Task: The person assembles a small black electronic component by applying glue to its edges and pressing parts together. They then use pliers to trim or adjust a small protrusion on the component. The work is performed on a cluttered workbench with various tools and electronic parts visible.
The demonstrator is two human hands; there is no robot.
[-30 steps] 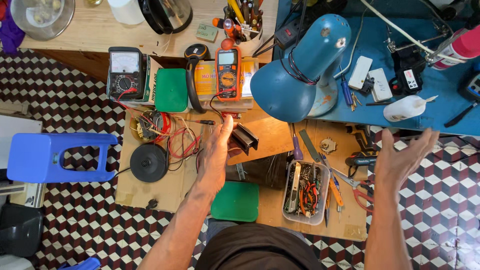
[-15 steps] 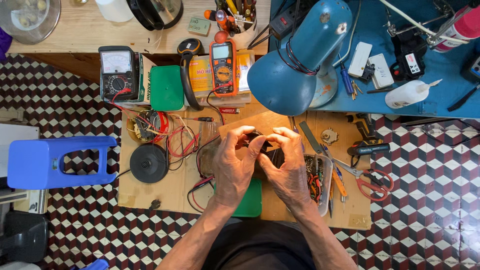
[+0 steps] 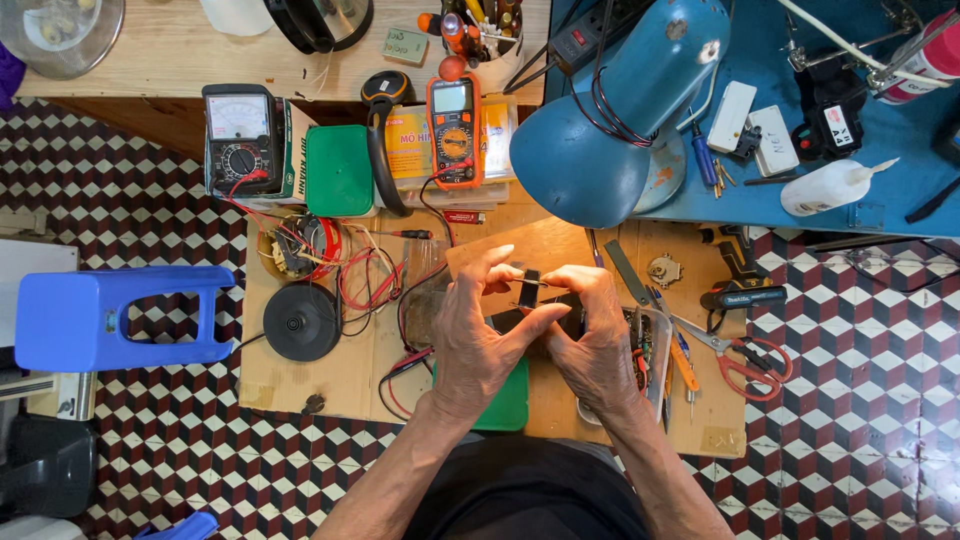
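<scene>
From the head camera, the left hand (image 3: 478,335) and right hand (image 3: 592,335) meet above the low wooden board (image 3: 330,375), fingers pinched together on a small black part (image 3: 528,290) held between them at the middle of the scene. Just beyond stands a blue lamp (image 3: 615,120); an orange multimeter (image 3: 455,130) lies far left of it, red-handled scissors (image 3: 745,365) to the right.

My workshop corner, seen from above.
Under my low wooden counter (image 3: 340,370) runs a checkered tile floor (image 3: 850,400); a blue stool (image 3: 110,315) stands left, a blue lamp (image 3: 610,130) shines warm light, a blue bench (image 3: 880,205) right.
</scene>
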